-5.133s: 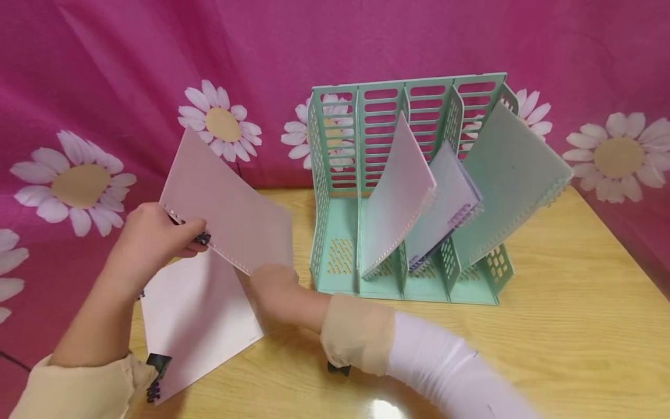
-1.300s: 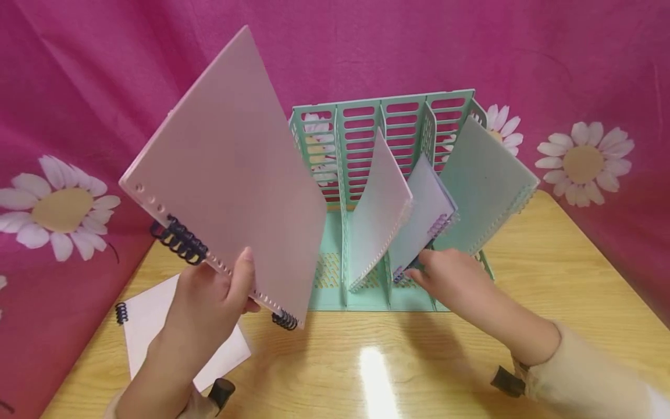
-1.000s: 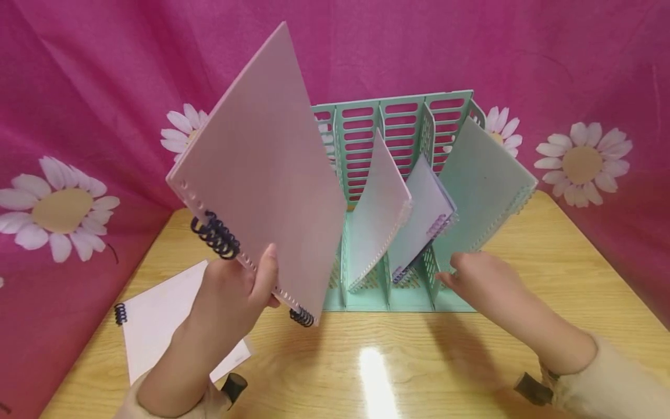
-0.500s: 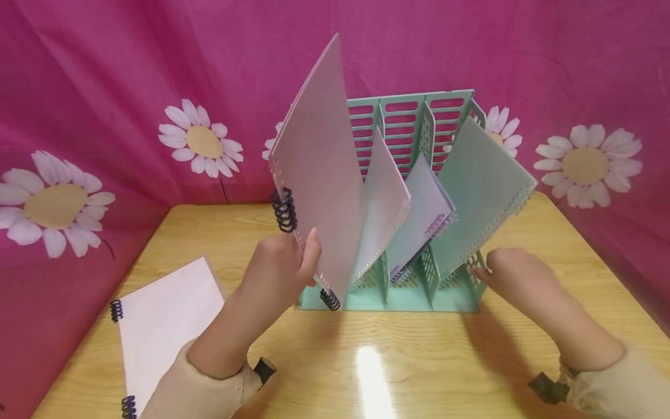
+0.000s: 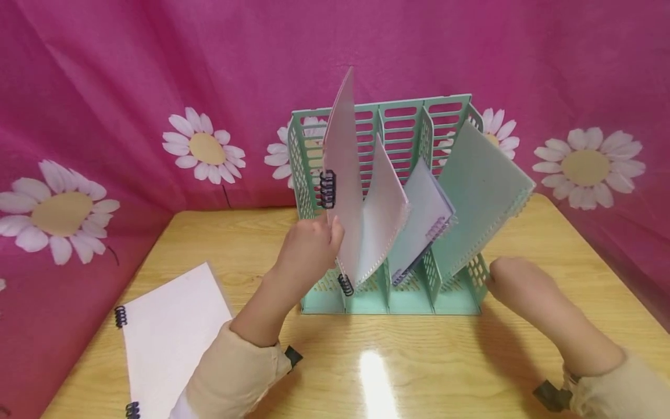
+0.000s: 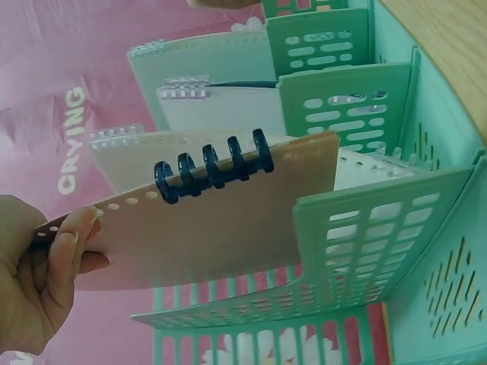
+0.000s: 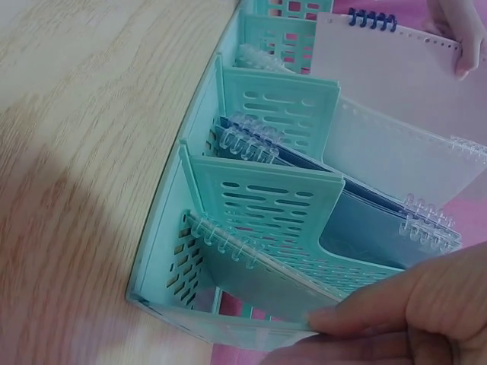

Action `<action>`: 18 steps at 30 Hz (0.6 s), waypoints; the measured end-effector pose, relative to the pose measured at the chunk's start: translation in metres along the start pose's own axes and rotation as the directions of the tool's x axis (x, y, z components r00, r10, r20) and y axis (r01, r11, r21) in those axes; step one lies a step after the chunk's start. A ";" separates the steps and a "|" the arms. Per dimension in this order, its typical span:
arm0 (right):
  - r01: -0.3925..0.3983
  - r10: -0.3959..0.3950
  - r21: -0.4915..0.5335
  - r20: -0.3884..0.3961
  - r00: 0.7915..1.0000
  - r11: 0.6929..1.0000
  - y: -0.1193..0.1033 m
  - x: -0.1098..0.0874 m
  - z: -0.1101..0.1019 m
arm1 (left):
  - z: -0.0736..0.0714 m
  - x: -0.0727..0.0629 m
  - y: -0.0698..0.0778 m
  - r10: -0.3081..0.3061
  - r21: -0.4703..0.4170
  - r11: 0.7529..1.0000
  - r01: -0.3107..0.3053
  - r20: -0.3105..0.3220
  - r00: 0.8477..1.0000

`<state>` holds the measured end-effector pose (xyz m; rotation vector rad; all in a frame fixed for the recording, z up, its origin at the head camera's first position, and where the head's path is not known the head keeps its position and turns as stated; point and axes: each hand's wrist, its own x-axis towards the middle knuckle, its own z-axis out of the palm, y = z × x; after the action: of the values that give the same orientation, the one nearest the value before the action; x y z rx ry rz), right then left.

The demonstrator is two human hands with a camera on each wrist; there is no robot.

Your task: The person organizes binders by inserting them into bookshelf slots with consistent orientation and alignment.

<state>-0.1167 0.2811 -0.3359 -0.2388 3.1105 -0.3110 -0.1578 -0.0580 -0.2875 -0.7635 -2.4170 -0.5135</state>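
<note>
My left hand [image 5: 310,247] pinches a pink notebook [image 5: 345,145] by its punched edge, which carries dark coil rings [image 6: 213,167]. The notebook stands upright, its lower end close over the leftmost divider [image 6: 380,220] of a mint-green file organizer [image 5: 413,302]. My right hand [image 5: 523,291] grips the organizer's right side wall, its thumb [image 7: 358,304] lying at the wall's edge. Slanted in the organizer are a paler pink notebook [image 5: 384,215], purple notebooks [image 5: 419,215] in the third compartment, and a mint notebook [image 5: 481,192] in the rightmost one.
A pale notebook [image 5: 173,326] with dark rings lies flat at the left of the wooden table [image 5: 445,372], partly behind my left sleeve [image 5: 235,372]. A magenta curtain [image 5: 251,52] with daisies hangs close behind the organizer.
My left hand has carried the pink notebook rightward from over the flat notebook and lowered it at the organizer. My right hand left that notebook and moved past the purple notebooks to the right wall.
</note>
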 end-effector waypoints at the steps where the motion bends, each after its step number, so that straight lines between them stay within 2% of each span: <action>1: -0.002 0.002 0.003 0.006 1.000 1.000 0.000 0.001 0.000 | 0.003 0.001 0.000 0.007 0.010 1.000 -0.006 -0.011 1.000; 2: -0.004 0.004 0.004 0.011 1.000 1.000 0.000 0.001 0.000 | 0.007 0.002 0.001 -0.013 -0.004 1.000 0.013 -0.029 1.000; 4: -0.015 0.015 0.007 0.026 1.000 1.000 0.000 0.003 0.000 | 0.015 0.005 0.003 0.016 0.045 0.999 -0.013 -0.068 0.998; 5: -0.018 0.018 0.005 0.029 0.999 1.000 0.000 0.003 0.000 | 0.018 0.007 0.004 0.013 0.061 0.998 -0.009 -0.067 0.998; 8: -0.032 0.031 0.004 0.038 0.999 0.999 -0.001 0.004 0.000 | 0.028 0.013 0.009 -0.011 0.120 0.993 0.012 -0.009 1.000; 12: -0.038 0.037 0.002 0.035 0.999 0.999 -0.003 0.005 0.001 | 0.038 0.018 0.013 -0.020 0.236 0.972 -0.005 0.105 0.994; 14: -0.036 0.036 0.002 0.024 0.999 0.999 -0.005 0.006 0.002 | 0.042 0.018 0.012 0.005 0.292 0.956 -0.038 0.112 0.994; 18: -0.018 0.018 -0.004 0.001 1.000 1.000 -0.007 0.007 0.004 | 0.051 0.015 0.008 0.028 0.359 0.931 -0.062 0.099 0.995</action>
<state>-0.1227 0.2722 -0.3380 -0.2111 3.1106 -0.3046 -0.1830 -0.0197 -0.3167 -0.6891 -2.4713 -0.0076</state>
